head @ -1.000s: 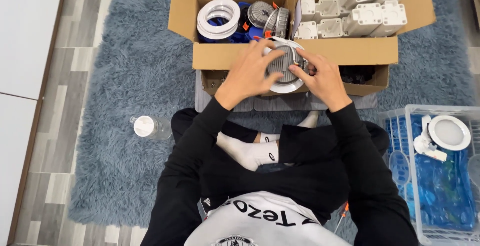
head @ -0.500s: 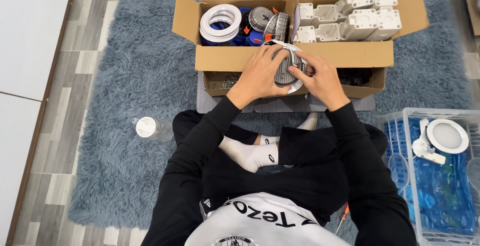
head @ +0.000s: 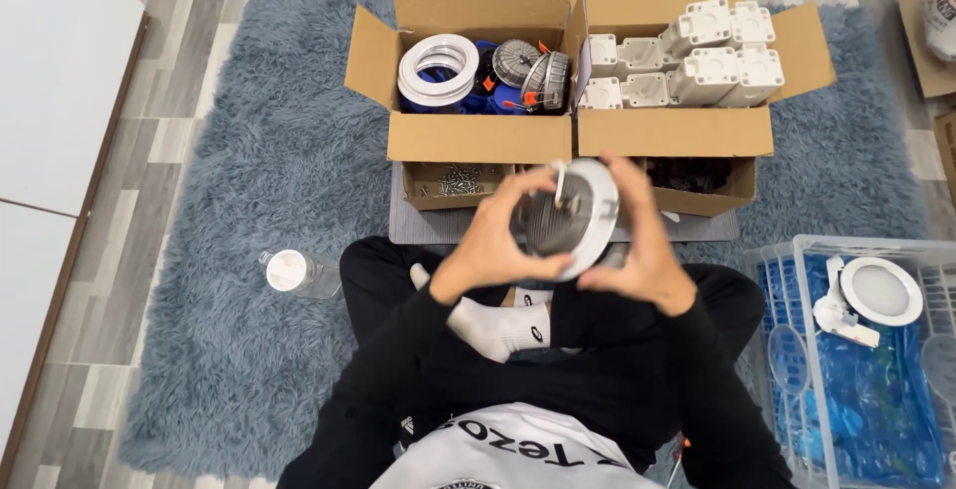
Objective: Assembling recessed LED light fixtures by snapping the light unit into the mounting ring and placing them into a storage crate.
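Underneath everything, a shaggy grey-blue rug covers the wood floor, w/ a white table edge at far left. Two open cardboard boxes sit side by side at the top: left box has white rings and finned metal parts, right box is packed w/ white plastic housings. A shallower tray in front of the boxes holds small screws. Clear plastic crate at lower right, lined in blue, carries one finished round white lamp. A clear bottle w/ white cap lies on the rug near the person's knee. The person sits cross-legged, black sleeves, white sock showing. Both hands are raised above the lap, just below the boxes: left hand and right hand each closed around the round downlight fixture, white rim, ribbed dark back facing up, tilted on edge between the palms.
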